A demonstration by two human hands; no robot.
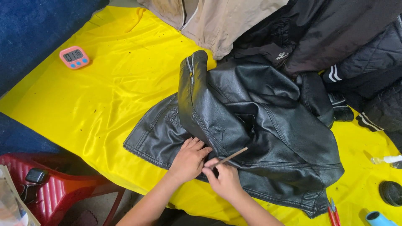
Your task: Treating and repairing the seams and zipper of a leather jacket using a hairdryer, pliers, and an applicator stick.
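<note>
On the yellow cloth (104, 96), the black leather jacket (251, 125) lies crumpled at centre, the left hand (189, 161) pressing flat with fingers apart at seven o'clock beside the right hand (224, 180) pinched on a thin stick (230, 157), its work seemingly barely begun.

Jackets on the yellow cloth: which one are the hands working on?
The shiny black leather jacket in the middle; the left hand presses it, the right hand holds a thin stick. The beige jacket lies untouched beyond it.
</note>
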